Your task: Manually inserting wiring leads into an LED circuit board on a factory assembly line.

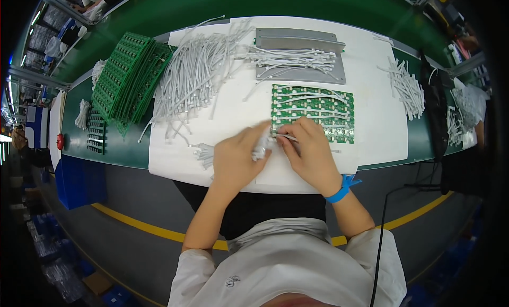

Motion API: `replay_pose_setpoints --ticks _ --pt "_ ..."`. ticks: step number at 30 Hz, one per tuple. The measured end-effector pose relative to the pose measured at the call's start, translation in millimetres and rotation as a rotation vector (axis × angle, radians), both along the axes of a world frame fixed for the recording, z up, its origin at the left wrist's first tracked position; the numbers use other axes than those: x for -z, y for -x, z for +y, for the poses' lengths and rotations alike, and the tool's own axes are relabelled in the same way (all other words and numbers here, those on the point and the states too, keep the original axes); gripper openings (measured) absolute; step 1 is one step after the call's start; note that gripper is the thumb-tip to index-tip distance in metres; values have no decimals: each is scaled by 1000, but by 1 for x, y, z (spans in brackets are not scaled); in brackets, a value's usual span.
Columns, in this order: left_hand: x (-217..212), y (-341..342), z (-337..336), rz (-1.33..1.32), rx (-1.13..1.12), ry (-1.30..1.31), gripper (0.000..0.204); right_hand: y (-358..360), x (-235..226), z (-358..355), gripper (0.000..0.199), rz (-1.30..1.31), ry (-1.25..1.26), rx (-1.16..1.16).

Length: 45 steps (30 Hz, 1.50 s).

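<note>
A green circuit board panel [347, 134] lies on the white sheet in front of me, with several white cables laid across it in rows. At its lower left corner my right hand [313, 156] pinches a white cable [287, 137], its fingertips close to the board's edge. My left hand [233, 158] curls around a bundle of white cables [202, 155]. The tails of that bundle stick out to the left, and white ends show between thumb and fingers. Both hands nearly meet; where the pinched cable's tip sits is hidden by the fingers.
A large pile of white cables [193, 73] lies left of the board. More cables rest on a grey metal fixture [299, 39] behind it. Stacked green panels [127, 73] stand at the far left; another cable pile [407, 89] is at the right.
</note>
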<state>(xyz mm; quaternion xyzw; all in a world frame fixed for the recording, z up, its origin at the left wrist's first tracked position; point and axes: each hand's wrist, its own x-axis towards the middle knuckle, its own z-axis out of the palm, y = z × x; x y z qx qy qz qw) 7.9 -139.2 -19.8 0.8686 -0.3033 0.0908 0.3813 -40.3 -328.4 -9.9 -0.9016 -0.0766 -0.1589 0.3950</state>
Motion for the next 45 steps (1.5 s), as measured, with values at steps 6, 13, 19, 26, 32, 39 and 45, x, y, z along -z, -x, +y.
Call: replay_pose_setpoints --ticks 6,13,19,26,32,39,45 --pt "-30 -4 18 511 5 536 35 2 -36 -27 25 -28 -158 27" --pt "-51 11 -5 1374 378 750 31 9 -35 -4 22 11 -476 -76" --pt "-36 22 -11 1315 369 804 41 15 -35 -2 20 52 -495 10" --pt "-49 20 -22 1209 310 722 25 20 -29 -2 18 -33 -515 14" --pt "-50 4 -16 1159 202 743 51 16 -26 -5 15 -439 -866 66" --pt "-76 -27 -2 1220 110 810 44 4 -58 -71 22 -322 -1131 202" --pt "-94 -27 -21 353 -25 284 16 -11 -65 -106 39 252 -882 70"
